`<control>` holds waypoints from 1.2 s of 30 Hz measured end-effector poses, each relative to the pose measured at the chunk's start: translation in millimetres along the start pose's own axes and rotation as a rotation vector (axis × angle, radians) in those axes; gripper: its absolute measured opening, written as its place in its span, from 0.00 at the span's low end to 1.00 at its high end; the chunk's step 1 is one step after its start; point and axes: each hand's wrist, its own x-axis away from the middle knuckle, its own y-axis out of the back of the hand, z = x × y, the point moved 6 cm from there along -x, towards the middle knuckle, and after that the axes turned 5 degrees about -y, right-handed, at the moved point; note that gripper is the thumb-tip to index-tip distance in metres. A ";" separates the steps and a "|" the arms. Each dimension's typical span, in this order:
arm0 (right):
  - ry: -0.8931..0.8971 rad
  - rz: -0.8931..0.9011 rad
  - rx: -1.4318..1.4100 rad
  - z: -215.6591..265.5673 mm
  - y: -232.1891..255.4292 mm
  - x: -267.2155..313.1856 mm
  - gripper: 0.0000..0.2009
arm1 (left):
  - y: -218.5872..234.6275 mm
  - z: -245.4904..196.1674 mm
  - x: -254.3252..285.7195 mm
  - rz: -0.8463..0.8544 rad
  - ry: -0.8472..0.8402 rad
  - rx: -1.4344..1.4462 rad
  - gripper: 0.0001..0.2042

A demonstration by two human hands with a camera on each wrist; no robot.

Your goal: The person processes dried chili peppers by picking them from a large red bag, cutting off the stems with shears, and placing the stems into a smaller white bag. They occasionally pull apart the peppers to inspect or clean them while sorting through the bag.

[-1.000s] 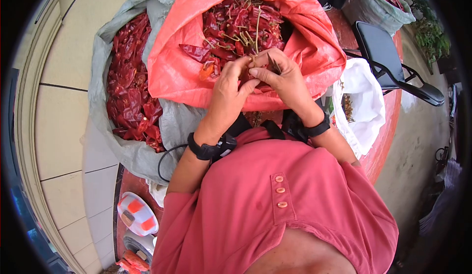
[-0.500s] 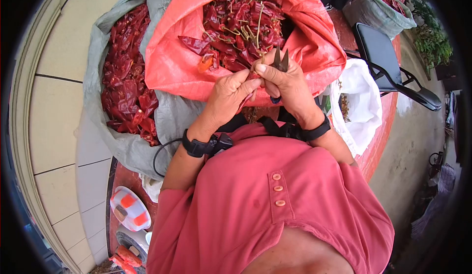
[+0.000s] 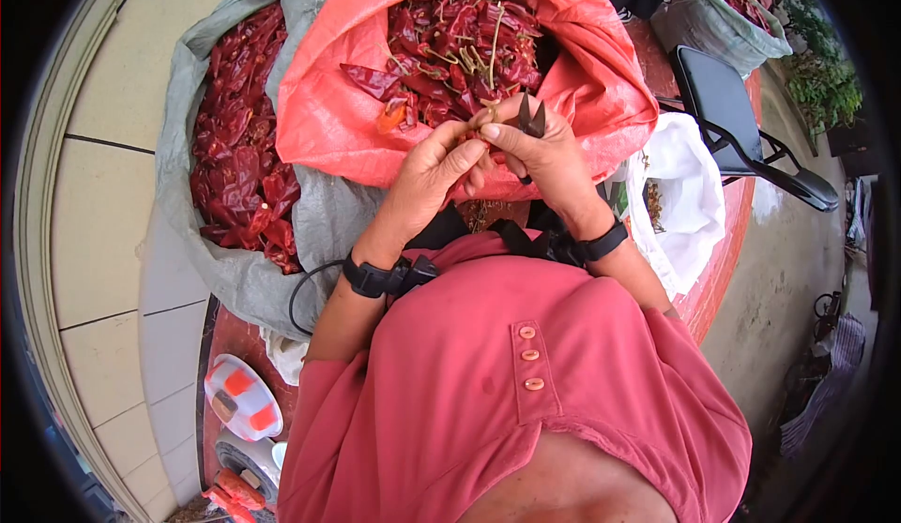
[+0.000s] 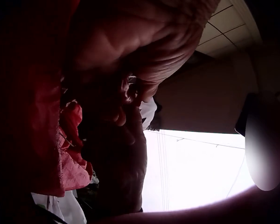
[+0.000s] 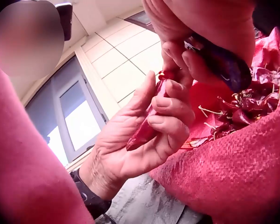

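Note:
Over the near rim of the red sack (image 3: 328, 138), both hands meet at the fingertips. The left hand (image 3: 422, 185) holds a dried red chili (image 5: 147, 123) along its curled fingers, best seen in the right wrist view. Its top end meets the fingertips of the right hand (image 3: 552, 162), which also grips small dark scissors (image 3: 532, 118); their blades point up past the knuckles and a dark blue handle (image 5: 231, 70) lies under the palm. A pale stem end shows at the fingertips in the head view. The left wrist view is very dark.
Left of the red sack stands a grey sack (image 3: 178, 166) of red chilies. A white bag (image 3: 699, 199) and black chair (image 3: 718, 101) are at right, another filled sack (image 3: 718, 35) behind. A white-and-red basin (image 3: 258, 382) sits lower left.
The scissors' blades have turned up into clearer view since the first frame. The chili that hung below the left hand half a second ago is now mostly hidden by the fingers in the head view.

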 end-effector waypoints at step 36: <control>0.858 -0.112 1.229 14.8 -39.5 3.4 0.11 | 25.3 0.4 -2.0 -0.365 -0.188 -0.850 0.08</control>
